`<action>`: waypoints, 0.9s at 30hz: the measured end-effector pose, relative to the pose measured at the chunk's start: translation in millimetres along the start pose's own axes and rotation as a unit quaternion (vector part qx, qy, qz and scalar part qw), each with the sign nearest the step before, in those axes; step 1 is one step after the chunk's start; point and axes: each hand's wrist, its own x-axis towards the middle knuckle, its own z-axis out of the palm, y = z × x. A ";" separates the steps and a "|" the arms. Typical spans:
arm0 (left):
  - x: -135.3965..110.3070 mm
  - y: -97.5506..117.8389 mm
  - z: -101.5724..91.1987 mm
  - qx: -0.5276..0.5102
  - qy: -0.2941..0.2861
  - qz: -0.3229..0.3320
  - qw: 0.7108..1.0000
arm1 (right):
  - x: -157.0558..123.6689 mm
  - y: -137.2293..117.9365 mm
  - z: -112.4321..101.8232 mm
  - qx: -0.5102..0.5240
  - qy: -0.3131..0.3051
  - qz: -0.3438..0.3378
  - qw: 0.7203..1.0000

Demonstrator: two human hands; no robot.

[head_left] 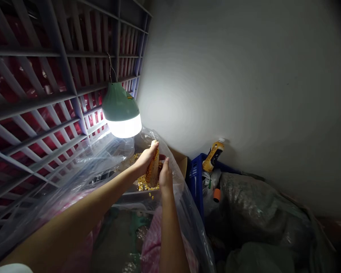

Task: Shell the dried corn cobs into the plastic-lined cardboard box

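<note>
Gripping a dried corn cob (pixel 152 170) near its tip, the left hand (pixel 144 159) is clenched while the right hand (pixel 165 176) grasps its side. Loose kernels (pixel 142 184) lie below, beside clear plastic sheeting (pixel 187 223).

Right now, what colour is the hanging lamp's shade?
The hanging lamp's shade is pale green; the head view shows it best.

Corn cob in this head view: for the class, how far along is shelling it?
Done: loose kernels already lie below the cob, within the clear plastic bag. In hand: the left hand grips the corn cob, and the right hand has its fingers against it. Left: rows of kernels still cover the cob's visible side.
</note>
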 end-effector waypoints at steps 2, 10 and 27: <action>2.1 -2.0 -0.3 0.012 -0.003 0.006 1.000 | -1.6 -1.0 0.4 -0.015 0.002 -0.037 0.999; 8.3 -20.7 1.8 0.030 -0.001 0.056 0.998 | -8.4 -5.1 11.7 -0.238 0.045 -0.084 0.967; 4.7 -20.5 0.4 -0.037 -0.062 0.054 0.996 | -4.8 -0.2 6.7 -0.161 0.111 -0.025 0.980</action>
